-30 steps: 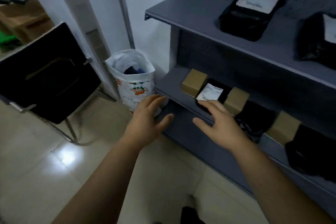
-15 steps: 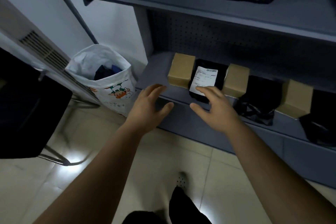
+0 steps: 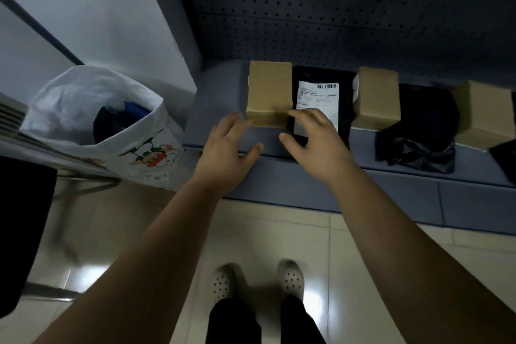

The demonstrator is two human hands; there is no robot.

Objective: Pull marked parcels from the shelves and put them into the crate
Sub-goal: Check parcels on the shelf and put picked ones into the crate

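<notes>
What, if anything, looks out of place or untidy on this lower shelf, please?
The black bag between the middle box and the right box lies crumpled, sprawling to the front edge of the shelf, unlike the flat labelled parcel. Nothing looks spilled or torn.

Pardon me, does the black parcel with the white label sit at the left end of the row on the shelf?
No, the black parcel lies between the left box and the second box.

Both my bare arms are stretched forward. My left hand (image 3: 226, 148) is palm down, fingers spread and relaxed; my right hand (image 3: 318, 145) is just beside it, equally loose, holding nothing.
</notes>
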